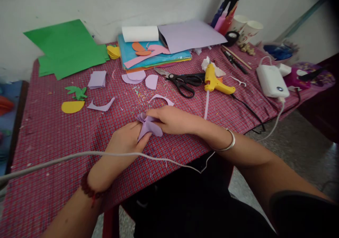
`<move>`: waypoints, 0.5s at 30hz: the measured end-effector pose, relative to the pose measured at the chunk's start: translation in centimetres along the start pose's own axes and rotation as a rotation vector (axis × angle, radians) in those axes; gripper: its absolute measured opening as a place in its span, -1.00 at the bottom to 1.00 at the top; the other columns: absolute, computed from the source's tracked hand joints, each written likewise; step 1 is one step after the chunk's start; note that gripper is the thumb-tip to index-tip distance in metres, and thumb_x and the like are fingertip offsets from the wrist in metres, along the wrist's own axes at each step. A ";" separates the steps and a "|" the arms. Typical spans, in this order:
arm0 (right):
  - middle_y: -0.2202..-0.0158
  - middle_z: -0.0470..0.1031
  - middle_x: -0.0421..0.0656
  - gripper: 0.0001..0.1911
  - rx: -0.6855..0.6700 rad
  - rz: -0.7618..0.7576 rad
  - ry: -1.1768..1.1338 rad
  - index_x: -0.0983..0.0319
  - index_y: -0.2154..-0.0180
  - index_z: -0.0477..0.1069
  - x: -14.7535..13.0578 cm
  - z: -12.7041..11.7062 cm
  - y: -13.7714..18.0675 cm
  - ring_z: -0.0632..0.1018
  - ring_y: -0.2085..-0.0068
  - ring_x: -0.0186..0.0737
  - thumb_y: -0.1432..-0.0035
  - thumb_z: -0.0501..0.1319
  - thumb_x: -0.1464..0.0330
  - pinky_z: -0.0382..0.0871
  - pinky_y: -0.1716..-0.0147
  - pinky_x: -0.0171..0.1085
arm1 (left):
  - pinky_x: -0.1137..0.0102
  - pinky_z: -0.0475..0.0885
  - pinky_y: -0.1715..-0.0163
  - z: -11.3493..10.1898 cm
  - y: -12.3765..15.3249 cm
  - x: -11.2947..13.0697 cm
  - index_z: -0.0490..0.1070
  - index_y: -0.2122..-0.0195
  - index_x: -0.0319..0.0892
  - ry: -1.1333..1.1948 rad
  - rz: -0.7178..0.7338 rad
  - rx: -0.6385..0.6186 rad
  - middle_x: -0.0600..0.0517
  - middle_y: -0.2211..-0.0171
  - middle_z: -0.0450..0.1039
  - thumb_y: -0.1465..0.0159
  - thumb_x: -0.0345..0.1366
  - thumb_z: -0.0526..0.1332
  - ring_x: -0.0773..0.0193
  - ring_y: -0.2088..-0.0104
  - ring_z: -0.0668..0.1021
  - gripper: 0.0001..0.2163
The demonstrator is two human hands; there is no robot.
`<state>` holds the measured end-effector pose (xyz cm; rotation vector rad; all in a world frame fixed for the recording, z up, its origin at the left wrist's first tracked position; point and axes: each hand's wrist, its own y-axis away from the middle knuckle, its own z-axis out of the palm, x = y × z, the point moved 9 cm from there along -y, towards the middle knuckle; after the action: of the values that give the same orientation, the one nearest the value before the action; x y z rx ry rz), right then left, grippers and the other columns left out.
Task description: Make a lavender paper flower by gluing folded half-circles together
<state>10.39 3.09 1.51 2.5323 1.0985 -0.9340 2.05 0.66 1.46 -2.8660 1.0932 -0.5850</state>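
Note:
A folded lilac paper flower [148,125] is between my two hands above the front part of the table. My left hand [124,140] grips its lower left side, thumb along the near petal. From the right, my right hand [172,120] pinches its upper right edge; some of those fingertips are hidden behind the paper. Just beyond lie a curved lilac offcut [162,99] and lilac half-circles [152,82]. Black-handled scissors [182,82] rest behind my right hand, blades pointing left.
A yellow glue gun [215,82] with its stick lies at right, near a white power bank [272,80]. Green sheets [66,50], a lilac sheet [192,36] and paper cups [250,31] stand at the back. A white cable [87,153] crosses over my left wrist.

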 end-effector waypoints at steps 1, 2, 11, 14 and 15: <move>0.38 0.43 -0.17 -0.87 0.001 0.000 0.000 0.27 0.26 0.35 0.0 0.0 0.0 0.38 0.38 -0.32 -0.28 0.07 0.38 0.14 0.34 -0.34 | 0.29 0.42 0.37 0.0 0.0 0.0 0.30 0.42 -0.14 0.003 -0.003 -0.003 0.02 0.48 0.38 -0.36 -0.19 0.01 0.20 0.46 0.48 -0.75; 0.38 0.43 -0.17 -0.87 0.001 0.002 -0.001 0.27 0.26 0.35 0.1 0.0 0.0 0.38 0.38 -0.32 -0.28 0.07 0.38 0.14 0.34 -0.34 | 0.29 0.42 0.36 0.0 0.0 -0.1 0.31 0.42 -0.14 0.006 -0.005 -0.006 0.01 0.48 0.38 -0.36 -0.19 0.02 0.20 0.45 0.48 -0.75; 0.41 0.40 -0.20 -0.91 0.013 0.024 -0.012 0.26 0.28 0.33 0.4 0.1 0.0 0.39 0.39 -0.33 -0.24 0.09 0.39 0.13 0.35 -0.35 | 0.32 0.45 0.37 -0.1 -0.1 0.1 0.35 0.41 -0.15 0.002 -0.011 -0.028 0.02 0.47 0.42 -0.36 -0.19 0.03 0.23 0.45 0.48 -0.76; 0.40 0.41 -0.20 -0.93 0.021 0.029 -0.011 0.26 0.27 0.33 0.5 0.0 0.1 0.40 0.38 -0.32 -0.22 0.10 0.41 0.14 0.34 -0.35 | 0.35 0.44 0.40 0.0 -0.1 0.0 0.35 0.41 -0.14 -0.003 -0.028 -0.053 0.03 0.47 0.43 -0.35 -0.19 0.06 0.25 0.46 0.48 -0.77; 0.40 0.42 -0.20 -0.93 0.021 0.036 -0.011 0.26 0.27 0.33 0.6 0.0 0.1 0.40 0.37 -0.32 -0.22 0.10 0.42 0.14 0.33 -0.35 | 0.35 0.44 0.39 -0.1 -0.1 0.0 0.36 0.41 -0.15 -0.002 -0.038 -0.054 0.02 0.46 0.44 -0.35 -0.19 0.07 0.25 0.45 0.49 -0.77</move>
<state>10.73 3.36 1.13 2.5514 1.0426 -0.9536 2.05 0.74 1.53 -2.9384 1.0725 -0.5632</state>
